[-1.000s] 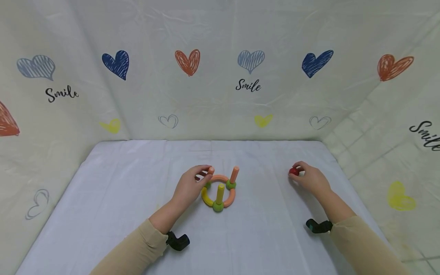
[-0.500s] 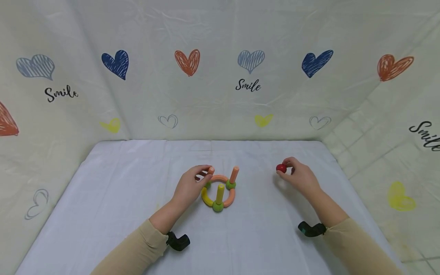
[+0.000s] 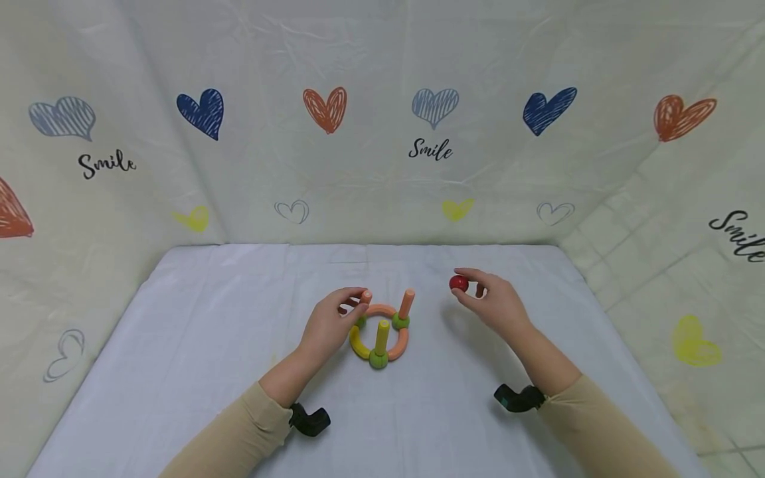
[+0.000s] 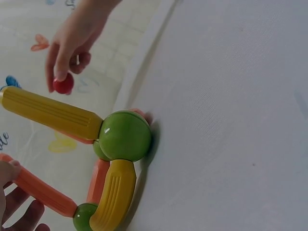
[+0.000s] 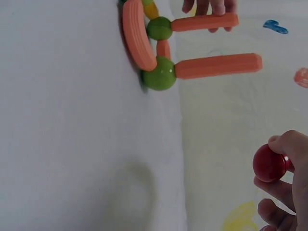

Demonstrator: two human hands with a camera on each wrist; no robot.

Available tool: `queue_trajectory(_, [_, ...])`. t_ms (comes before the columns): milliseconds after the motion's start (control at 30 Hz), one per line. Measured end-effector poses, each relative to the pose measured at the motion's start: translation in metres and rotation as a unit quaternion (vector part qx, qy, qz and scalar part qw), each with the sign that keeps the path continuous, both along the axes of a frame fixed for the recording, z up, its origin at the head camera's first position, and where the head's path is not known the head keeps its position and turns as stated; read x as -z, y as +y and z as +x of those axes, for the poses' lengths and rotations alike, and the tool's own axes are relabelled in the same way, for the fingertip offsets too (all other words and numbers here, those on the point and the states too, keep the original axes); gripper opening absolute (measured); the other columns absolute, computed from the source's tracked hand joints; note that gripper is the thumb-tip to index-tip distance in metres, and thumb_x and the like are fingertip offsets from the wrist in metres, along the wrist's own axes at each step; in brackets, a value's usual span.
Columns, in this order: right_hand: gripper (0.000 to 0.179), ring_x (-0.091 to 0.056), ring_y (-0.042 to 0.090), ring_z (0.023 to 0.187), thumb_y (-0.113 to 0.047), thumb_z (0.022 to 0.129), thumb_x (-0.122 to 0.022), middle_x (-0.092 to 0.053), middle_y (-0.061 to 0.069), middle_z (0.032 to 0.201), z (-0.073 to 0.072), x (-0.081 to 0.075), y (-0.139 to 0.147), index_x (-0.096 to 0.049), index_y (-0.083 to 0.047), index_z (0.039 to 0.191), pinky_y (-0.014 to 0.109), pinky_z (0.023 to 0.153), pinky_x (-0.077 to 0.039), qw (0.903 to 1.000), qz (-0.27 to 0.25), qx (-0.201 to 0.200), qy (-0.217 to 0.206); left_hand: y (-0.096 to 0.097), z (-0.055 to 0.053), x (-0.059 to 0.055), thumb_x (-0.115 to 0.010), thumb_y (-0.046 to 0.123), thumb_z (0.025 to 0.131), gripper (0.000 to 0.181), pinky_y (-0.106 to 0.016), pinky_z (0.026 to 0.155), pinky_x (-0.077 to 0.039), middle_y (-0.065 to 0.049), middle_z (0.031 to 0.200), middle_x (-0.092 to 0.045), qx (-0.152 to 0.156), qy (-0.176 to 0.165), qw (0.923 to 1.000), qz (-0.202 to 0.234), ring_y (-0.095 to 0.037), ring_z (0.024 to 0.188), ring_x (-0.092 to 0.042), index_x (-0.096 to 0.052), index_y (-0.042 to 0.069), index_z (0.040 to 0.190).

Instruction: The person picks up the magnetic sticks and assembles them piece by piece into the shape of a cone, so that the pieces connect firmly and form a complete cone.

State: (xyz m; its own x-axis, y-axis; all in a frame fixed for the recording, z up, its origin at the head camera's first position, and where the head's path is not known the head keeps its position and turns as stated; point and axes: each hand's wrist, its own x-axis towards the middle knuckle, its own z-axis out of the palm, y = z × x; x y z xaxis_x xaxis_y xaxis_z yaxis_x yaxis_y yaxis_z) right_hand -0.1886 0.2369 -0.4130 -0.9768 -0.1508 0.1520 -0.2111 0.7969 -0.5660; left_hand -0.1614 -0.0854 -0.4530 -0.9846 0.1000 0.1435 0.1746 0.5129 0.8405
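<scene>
A ring of curved orange rods [image 3: 399,345] and a curved yellow rod [image 3: 358,345], joined by green balls [image 3: 379,359], lies on the white table. Three straight rods rise from the balls: a yellow rod [image 3: 382,337], a far-right orange rod [image 3: 406,304] and a far-left orange rod [image 4: 45,192]. My left hand [image 3: 331,320] pinches the top of the far-left orange rod between thumb and fingers. To the right of the ring, my right hand [image 3: 497,304] holds a red ball [image 3: 459,283] above the table, gripped between thumb and fingertips.
The white-covered table [image 3: 239,305] is backed by a pale curtain [image 3: 370,172] printed with hearts and "Smile". Black wrist cameras [image 3: 309,421] hang by both sleeves, over the near part of the table.
My right hand has carried the red ball leftward and slightly away from me, toward the ring and up off the table. The left hand keeps its hold on the orange rod.
</scene>
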Motion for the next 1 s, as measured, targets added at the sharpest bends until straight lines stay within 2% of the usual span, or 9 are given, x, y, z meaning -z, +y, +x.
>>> queue_trajectory(100, [0.042, -0.051, 0.021, 0.085, -0.030, 0.091, -0.073, -0.066, 0.003, 0.099, 0.002, -0.003, -0.012, -0.066, -0.020, 0.131, 0.033, 0.059, -0.043, 0.9997, -0.019, -0.011, 0.011, 0.000, 0.000, 0.000, -0.069, 0.029, 0.095, 0.030, -0.034, 0.088, -0.049, 0.011, 0.113, -0.065, 0.001, -0.002, 1.0000, -0.001, -0.011, 0.101, -0.060, -0.068, 0.023, 0.124])
queue_trajectory(333, [0.039, -0.052, 0.020, 0.087, -0.028, 0.090, -0.075, -0.067, 0.001, 0.106, 0.008, -0.012, -0.039, -0.068, -0.019, 0.127, 0.030, 0.058, -0.045, 0.9964, -0.075, -0.029, 0.027, -0.001, 0.001, 0.000, -0.068, 0.031, 0.095, 0.030, -0.034, 0.088, -0.049, 0.013, 0.114, -0.065, 0.004, -0.002, 1.0000, -0.001, -0.010, 0.102, -0.060, -0.068, 0.025, 0.125])
queue_trajectory(567, [0.035, -0.053, 0.020, 0.087, -0.028, 0.088, -0.077, -0.067, -0.002, 0.105, 0.013, -0.019, -0.060, -0.068, -0.021, 0.121, 0.029, 0.060, -0.046, 0.9901, -0.126, -0.048, 0.040, -0.001, 0.000, 0.001, -0.068, 0.031, 0.095, 0.030, -0.035, 0.089, -0.049, 0.013, 0.115, -0.065, 0.005, 0.000, 1.0000, -0.001, -0.010, 0.102, -0.060, -0.067, 0.026, 0.125])
queue_trajectory(733, [0.034, -0.052, 0.021, 0.086, -0.028, 0.087, -0.078, -0.064, -0.003, 0.100, 0.013, -0.020, -0.069, -0.067, -0.021, 0.119, 0.030, 0.060, -0.044, 0.9881, -0.139, -0.060, 0.027, -0.001, -0.001, 0.001, -0.068, 0.035, 0.095, 0.033, -0.035, 0.090, -0.049, 0.013, 0.115, -0.065, 0.006, 0.000, 1.0000, -0.002, -0.011, 0.103, -0.060, -0.067, 0.025, 0.126])
queue_trajectory(1000, [0.034, -0.052, 0.020, 0.086, -0.029, 0.087, -0.078, -0.064, -0.004, 0.101, 0.008, -0.013, -0.073, -0.068, -0.021, 0.119, 0.031, 0.062, -0.045, 0.9882, -0.138, -0.063, 0.018, -0.001, -0.002, 0.003, -0.066, 0.040, 0.095, 0.037, -0.036, 0.088, -0.049, 0.014, 0.123, -0.064, 0.011, 0.007, 0.9999, 0.000, -0.010, 0.105, -0.060, -0.066, 0.026, 0.129])
